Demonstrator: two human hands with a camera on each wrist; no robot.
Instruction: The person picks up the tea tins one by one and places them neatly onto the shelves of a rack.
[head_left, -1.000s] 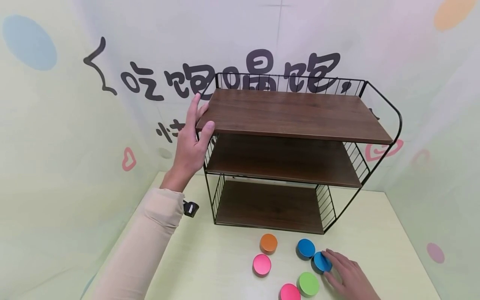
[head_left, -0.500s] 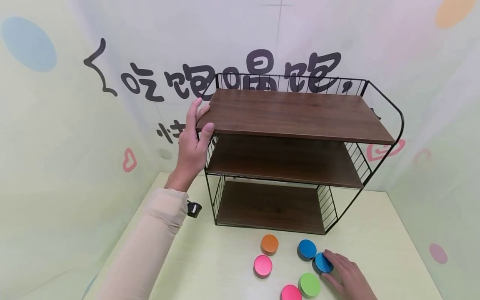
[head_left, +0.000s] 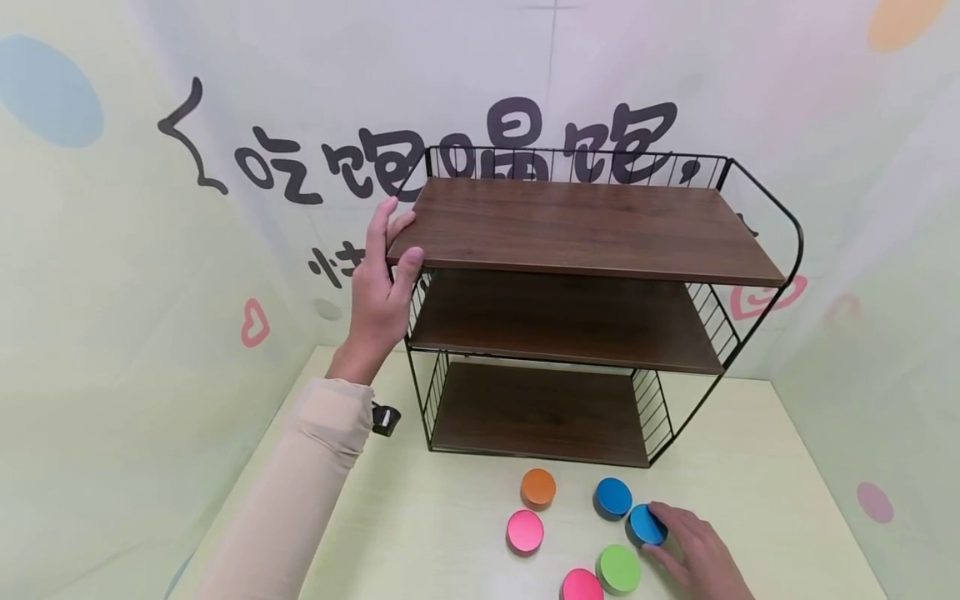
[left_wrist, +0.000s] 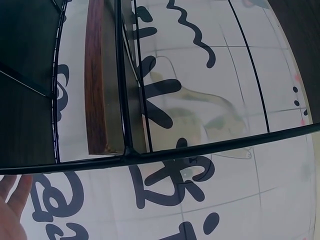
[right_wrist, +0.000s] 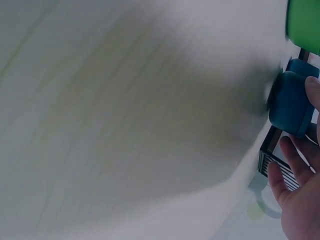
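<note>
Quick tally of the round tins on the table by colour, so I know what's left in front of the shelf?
Blue tins: 2; the right hand grips the nearer one.
Pink tins: 2
Orange tin: 1
Green tin: 1
Total: 6, none on the shelf.

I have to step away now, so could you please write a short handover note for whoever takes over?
Left hand grips the left end of the shelf rack's top board.
Right hand pinches a blue round tin on the table.
Beside it lie another blue tin, an orange tin, a green tin and two pink tins.
Done: nothing on any shelf.
Left: all six tins are off the rack.
</note>
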